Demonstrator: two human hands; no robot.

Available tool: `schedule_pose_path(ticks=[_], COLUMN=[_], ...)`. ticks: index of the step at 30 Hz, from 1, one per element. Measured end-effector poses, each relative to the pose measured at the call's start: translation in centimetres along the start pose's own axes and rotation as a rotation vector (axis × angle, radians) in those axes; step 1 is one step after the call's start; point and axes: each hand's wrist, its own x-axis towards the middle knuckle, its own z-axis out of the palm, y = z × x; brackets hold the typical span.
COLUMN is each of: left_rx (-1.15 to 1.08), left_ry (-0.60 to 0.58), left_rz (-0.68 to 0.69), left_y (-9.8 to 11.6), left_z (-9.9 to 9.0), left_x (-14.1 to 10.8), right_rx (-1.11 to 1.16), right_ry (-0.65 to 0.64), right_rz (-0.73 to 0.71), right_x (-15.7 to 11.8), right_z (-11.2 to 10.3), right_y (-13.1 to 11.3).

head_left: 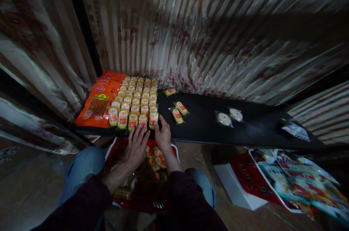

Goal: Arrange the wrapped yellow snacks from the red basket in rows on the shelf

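Note:
Rows of small yellow snack packets [136, 100] lie on a low black shelf [245, 129], beside a stack of orange snack bags [99, 104]. My left hand [136, 147] rests flat at the shelf's front edge, fingers spread, touching the front row of packets. My right hand [163, 134] sits beside it, fingertips on the front-row packet [153, 118] at the right end of the rows. Neither hand clearly grips anything. Below my hands, a red basket [141, 180] between my knees holds more yellow packets.
Three loose yellow packets [177, 109] and two round white wrapped items [229, 116] lie further right on the shelf, with a clear wrapper [296, 129] near its right end. A white box [237, 187] and colourful snack bags [297, 180] lie on the floor at right. Striped curtain hangs behind.

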Motion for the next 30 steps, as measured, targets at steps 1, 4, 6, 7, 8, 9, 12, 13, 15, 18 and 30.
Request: schedule_pose_path(ticks=[1, 4, 6, 7, 8, 9, 12, 13, 15, 18, 30], left_rx=[0.011, 0.031, 0.039, 0.041, 0.042, 0.043, 0.050, 0.053, 0.055, 0.049, 0.034], left_ry=[0.005, 0.009, 0.001, -0.004, -0.005, -0.004, -0.014, -0.020, -0.031, -0.033, -0.018], left_rz=[0.011, 0.034, 0.039, 0.040, 0.044, 0.049, 0.067, 0.071, 0.073, 0.081, 0.072], left_y=[-0.1, -0.4, -0.6, -0.8, -0.9, -1.0, -1.3, -1.4, -1.5, -1.7, -1.8], left_z=[-0.1, -0.2, -0.2, -0.2, -0.1, 0.0, 0.2, 0.2, 0.1, 0.0, 0.7], left_x=[0.1, 0.3, 0.4, 0.5, 0.5, 0.6, 0.9, 1.0, 1.2, 1.5, 2.1], right_rx=[-0.008, -0.029, -0.033, -0.035, -0.038, -0.041, -0.047, -0.049, -0.053, -0.069, -0.102], right_ry=[-0.002, -0.012, -0.021, -0.023, -0.026, -0.029, -0.028, -0.025, -0.021, -0.026, -0.073], right_rz=[-0.002, 0.001, 0.007, 0.010, 0.015, 0.021, 0.025, 0.022, 0.016, 0.013, 0.007], right_x=[0.1, 0.2, 0.2, 0.2, 0.2, 0.2, 0.2, 0.1, 0.1, 0.0, -0.1], right_z=[0.0, 0.0, 0.0, 0.0, 0.0, 0.1, 0.1, 0.1, 0.2, 0.2, -0.2], right_y=[0.0, -0.1, -0.2, -0.3, -0.3, -0.3, -0.2, -0.2, -0.1, -0.2, -1.1])
